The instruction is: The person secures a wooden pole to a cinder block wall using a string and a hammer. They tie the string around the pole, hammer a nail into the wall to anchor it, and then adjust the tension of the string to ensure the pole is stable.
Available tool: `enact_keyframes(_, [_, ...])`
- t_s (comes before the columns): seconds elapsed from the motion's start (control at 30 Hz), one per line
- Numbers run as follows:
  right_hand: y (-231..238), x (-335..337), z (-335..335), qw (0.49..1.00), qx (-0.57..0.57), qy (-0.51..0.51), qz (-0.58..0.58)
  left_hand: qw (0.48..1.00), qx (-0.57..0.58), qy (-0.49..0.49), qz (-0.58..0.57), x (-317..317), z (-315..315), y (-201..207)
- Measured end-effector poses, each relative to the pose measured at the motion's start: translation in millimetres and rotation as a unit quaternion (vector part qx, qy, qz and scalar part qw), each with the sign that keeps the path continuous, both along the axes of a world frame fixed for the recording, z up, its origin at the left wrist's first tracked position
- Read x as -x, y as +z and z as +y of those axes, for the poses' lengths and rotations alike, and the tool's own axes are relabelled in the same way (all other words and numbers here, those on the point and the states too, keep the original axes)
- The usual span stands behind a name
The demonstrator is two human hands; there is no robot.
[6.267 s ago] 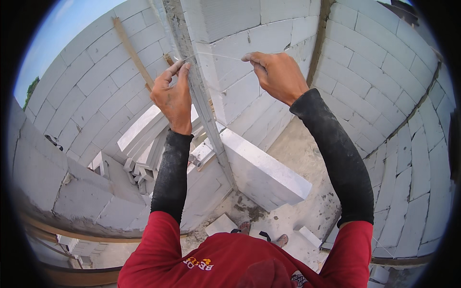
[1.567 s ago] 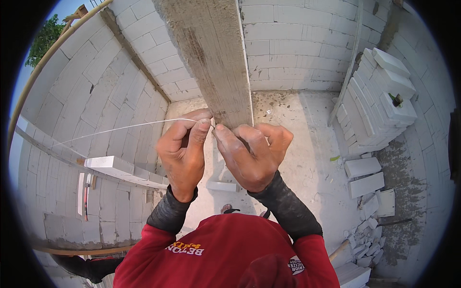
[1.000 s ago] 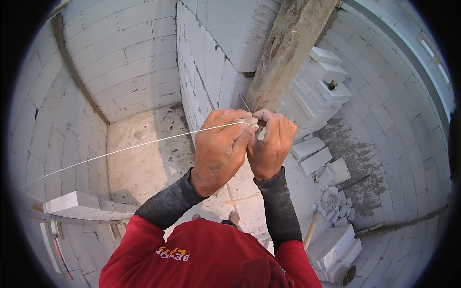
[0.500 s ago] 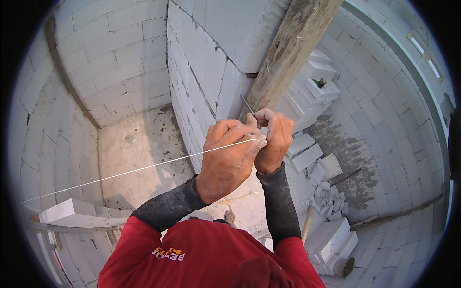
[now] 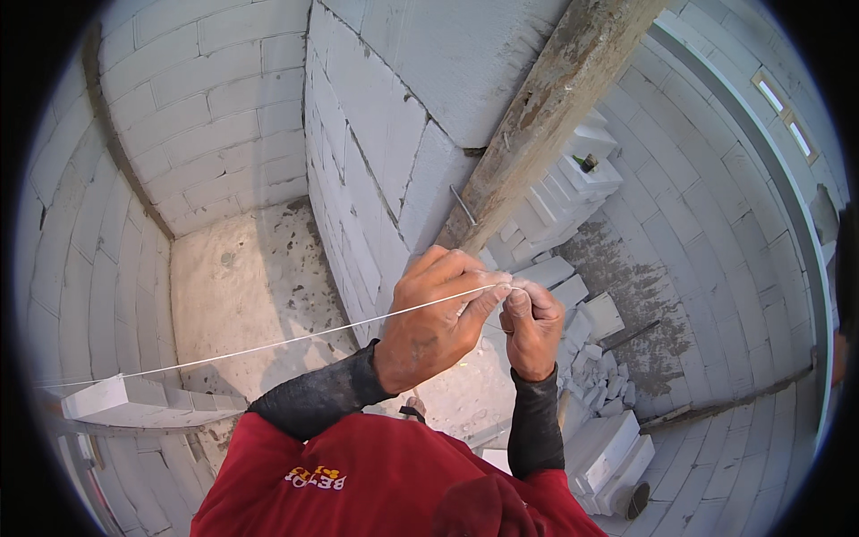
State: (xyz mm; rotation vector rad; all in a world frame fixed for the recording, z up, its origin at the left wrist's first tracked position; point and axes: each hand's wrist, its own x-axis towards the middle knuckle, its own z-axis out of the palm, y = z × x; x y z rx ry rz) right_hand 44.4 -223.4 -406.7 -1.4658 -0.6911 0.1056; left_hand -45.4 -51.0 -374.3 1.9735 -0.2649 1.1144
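My left hand point(image 5: 436, 319) pinches a thin white string point(image 5: 268, 345) that runs taut from my fingertips away to the left, toward a white block point(image 5: 125, 398). My right hand point(image 5: 530, 324) meets it fingertip to fingertip and grips the string's end. Both hands sit just below a weathered wooden post point(image 5: 546, 112) that leans against the corner of a white block wall point(image 5: 394, 134). A nail point(image 5: 462, 204) sticks out of the post just above my hands. Both forearms wear black sleeves.
White block walls surround a dusty concrete floor point(image 5: 242, 286) far below. A stack of white blocks point(image 5: 573, 192) stands right of the post, with loose blocks and rubble point(image 5: 595, 376) beneath it. More blocks point(image 5: 608, 452) lie at the lower right.
The view has swung from another post to this wall corner. In the last second my hands stayed joined on the string and sank a little below the nail.
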Motion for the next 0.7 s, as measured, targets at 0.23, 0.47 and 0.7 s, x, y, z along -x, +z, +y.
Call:
enact_keyframes(0.23, [45,-21,-10,0.99,0.077,-0.058,-0.105,0.993,0.068,-0.093,-0.017,-15,6,23])
enact_keyframes(0.47, [66,-84,-140,0.966,0.013,-0.226,-0.128,0.992,-0.003,-0.11,0.055,-27,29,40])
enact_keyframes(0.7, [221,-19,-169,0.924,-0.064,-0.135,-0.351,0.953,0.058,-0.28,0.094,-37,19,47])
